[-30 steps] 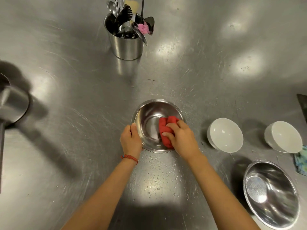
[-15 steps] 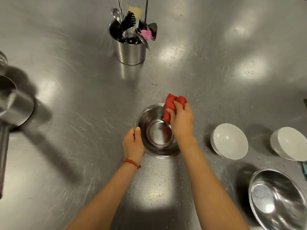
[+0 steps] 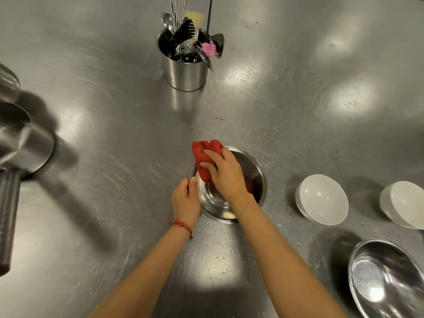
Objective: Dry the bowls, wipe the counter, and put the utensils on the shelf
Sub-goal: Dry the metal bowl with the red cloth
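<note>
- Head view: steel bowl (image 3: 238, 203) sits on the steel surface (image 3: 114, 203), at centre, just in front of the person.
- Left hand (image 3: 185, 199): grip curled on the bowl's near-left rim, thumb at the edge.
- Right hand (image 3: 226, 173): grip pinching a red cloth (image 3: 203, 157), fingers laid over it; cloth pressed against the bowl's far-left inner wall, its top bunched above the rim.
- Red bead bracelet (image 3: 181, 224) on the left wrist.
- Water droplets (image 3: 218, 255) on the surface just near of the bowl, between the forearms.
- Two white bowls (image 3: 321, 199) (image 3: 403, 207) upright to the right, apart from each other and from the steel bowl.
- Larger steel bowl (image 3: 387, 278) at lower right, droplets inside.
- Utensil canister (image 3: 184, 65) well beyond the bowl; holds spoons, whisk wires, a black utensil, a pink brush (image 3: 209, 48).
- Blurred metal objects (image 3: 20, 145) at left edge; cannot tell what they are.
</note>
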Available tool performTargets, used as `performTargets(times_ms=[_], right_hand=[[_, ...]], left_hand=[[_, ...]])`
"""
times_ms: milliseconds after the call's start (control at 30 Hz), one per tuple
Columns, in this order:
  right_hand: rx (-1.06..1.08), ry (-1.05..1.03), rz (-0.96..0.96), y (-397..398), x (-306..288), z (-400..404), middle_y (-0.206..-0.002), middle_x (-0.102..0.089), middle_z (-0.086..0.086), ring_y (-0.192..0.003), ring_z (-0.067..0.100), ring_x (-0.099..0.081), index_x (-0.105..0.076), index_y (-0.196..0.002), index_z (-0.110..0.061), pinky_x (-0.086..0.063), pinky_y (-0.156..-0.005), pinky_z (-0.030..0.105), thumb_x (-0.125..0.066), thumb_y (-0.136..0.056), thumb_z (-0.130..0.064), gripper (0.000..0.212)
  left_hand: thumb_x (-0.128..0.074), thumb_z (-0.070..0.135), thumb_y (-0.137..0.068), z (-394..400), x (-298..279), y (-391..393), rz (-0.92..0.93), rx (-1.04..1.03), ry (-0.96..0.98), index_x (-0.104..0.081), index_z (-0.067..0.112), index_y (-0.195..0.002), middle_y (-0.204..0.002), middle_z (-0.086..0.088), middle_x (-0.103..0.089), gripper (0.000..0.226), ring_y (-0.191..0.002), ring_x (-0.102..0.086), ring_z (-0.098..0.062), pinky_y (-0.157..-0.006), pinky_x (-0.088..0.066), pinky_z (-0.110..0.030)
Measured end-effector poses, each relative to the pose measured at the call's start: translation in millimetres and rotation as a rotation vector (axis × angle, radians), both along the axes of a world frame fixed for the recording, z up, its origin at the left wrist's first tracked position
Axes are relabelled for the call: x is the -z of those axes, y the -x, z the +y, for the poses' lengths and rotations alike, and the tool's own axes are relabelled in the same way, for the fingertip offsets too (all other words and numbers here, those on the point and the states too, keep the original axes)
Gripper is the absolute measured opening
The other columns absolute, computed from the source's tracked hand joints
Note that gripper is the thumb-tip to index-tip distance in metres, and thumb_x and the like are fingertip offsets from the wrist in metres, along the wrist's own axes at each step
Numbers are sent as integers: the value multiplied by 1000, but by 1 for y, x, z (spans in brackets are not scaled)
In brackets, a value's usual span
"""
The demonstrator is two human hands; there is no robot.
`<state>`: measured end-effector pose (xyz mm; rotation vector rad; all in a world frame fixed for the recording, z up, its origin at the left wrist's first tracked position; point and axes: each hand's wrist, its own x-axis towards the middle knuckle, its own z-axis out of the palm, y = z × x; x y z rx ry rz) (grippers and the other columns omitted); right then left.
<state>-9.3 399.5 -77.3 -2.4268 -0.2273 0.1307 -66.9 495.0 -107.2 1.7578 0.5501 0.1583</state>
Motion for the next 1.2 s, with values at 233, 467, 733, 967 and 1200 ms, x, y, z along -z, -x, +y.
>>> performTargets(times_ms=[233, 467, 733, 967, 1200], right_hand=[[310, 374, -102, -5, 3, -21, -116, -48, 22, -105, 35, -48, -42, -132, -8, -45, -81, 41, -47, -94, -29, 44], [351, 738, -66, 28, -3, -29, -86, -63, 14, -79, 25, -62, -62, -89, -5, -51, -62, 27, -72, -76, -14, 19], [200, 162, 189, 27, 5, -16, -114, -58, 13, -99, 30, -56, -62, -109, -16, -42, -87, 36, -57, -87, -33, 28], [142, -128, 168, 35, 9, -9, -93, -70, 4, -80, 8, -53, -70, -96, -22, -43, -83, 22, -68, -79, -30, 19], [235, 420, 87, 17, 4, -20, -117, -51, 19, -106, 33, -51, -49, -119, -6, -45, -81, 40, -45, -94, -27, 33]], left_hand=[[-45, 13, -94, -5, 0, 4, 4, -16, -15, -32, 16, -53, -52, 3, -32, 43, -49, -29, -9, -45, -28, -15], [-45, 15, -94, -10, -2, 7, 6, -50, 26, -30, 18, -52, -51, 3, -29, 45, -48, -26, -8, -41, -28, -10], [-44, 15, -94, -8, 2, 7, 25, -2, 25, -33, 19, -51, -51, 4, -33, 44, -50, -30, -9, -42, -29, -12], [-43, 17, -94, -5, 5, 10, 38, -22, 46, -38, 19, -53, -54, 4, -38, 42, -51, -34, -9, -47, -33, -16], [-45, 15, -94, -13, 4, 11, 10, -111, 18, -33, 19, -51, -50, 4, -34, 45, -48, -30, -8, -44, -32, -10]])
